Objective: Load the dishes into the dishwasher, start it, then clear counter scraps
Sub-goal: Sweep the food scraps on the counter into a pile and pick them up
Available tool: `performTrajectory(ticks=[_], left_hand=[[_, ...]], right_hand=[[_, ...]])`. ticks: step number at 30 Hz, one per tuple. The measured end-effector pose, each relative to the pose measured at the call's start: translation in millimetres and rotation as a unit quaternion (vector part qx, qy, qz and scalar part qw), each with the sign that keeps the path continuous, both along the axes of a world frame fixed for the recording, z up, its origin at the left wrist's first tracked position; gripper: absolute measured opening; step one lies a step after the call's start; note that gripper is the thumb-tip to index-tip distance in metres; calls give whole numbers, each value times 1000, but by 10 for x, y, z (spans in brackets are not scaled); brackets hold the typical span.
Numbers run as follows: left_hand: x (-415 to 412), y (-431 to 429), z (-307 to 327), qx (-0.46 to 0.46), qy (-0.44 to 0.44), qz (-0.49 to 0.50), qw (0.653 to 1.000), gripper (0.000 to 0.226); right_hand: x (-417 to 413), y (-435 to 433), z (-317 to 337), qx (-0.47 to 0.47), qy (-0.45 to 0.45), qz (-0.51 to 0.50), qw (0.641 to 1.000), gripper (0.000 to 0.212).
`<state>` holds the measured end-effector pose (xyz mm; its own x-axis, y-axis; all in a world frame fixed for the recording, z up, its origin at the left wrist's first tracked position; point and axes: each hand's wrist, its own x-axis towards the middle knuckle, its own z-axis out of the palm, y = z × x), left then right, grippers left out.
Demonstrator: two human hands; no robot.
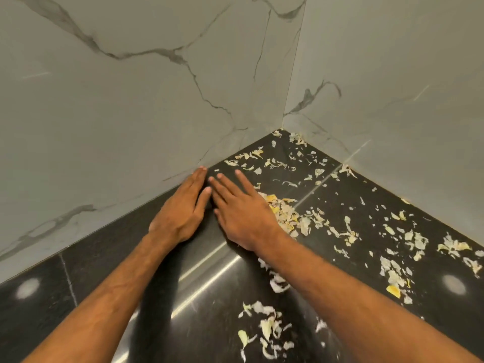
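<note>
Both hands are lying flat on the dark counter [86, 260] at mid-frame, fingers straight, holding nothing. The left hand [180, 208] is reaching with its fingertips to the seam where the left wall [117, 106] meets the counter. The right hand [242, 213] is lying just beside it, its outer edge touching a heap of scraps [289, 217]. More scraps are lying scattered into the corner, along the right wall [392, 87] and at lower centre. Polished dark stone is showing between the forearms.
</note>
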<state>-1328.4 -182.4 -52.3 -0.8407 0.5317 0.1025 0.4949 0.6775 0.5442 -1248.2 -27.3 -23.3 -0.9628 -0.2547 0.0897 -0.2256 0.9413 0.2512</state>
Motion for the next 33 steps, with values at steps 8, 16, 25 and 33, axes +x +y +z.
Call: performTrajectory(ticks=[8, 16, 25, 33], left_hand=[[-619, 705, 21, 0, 28, -99, 995, 59], [-1047, 1797, 59, 41, 20, -119, 992, 51], [-1142, 1851, 92, 173, -75, -130, 973, 55], [-1123, 1853, 101, 184, -85, -133, 970, 59]], right_hand=[[-686, 1098, 128, -130, 14, -65, 989, 53], [-1115, 2206, -150, -209, -94, -98, 968, 64], [-1023, 2178, 26, -514, -23, -76, 854, 45], [-1247, 2114, -80, -341, -117, -96, 928, 58]])
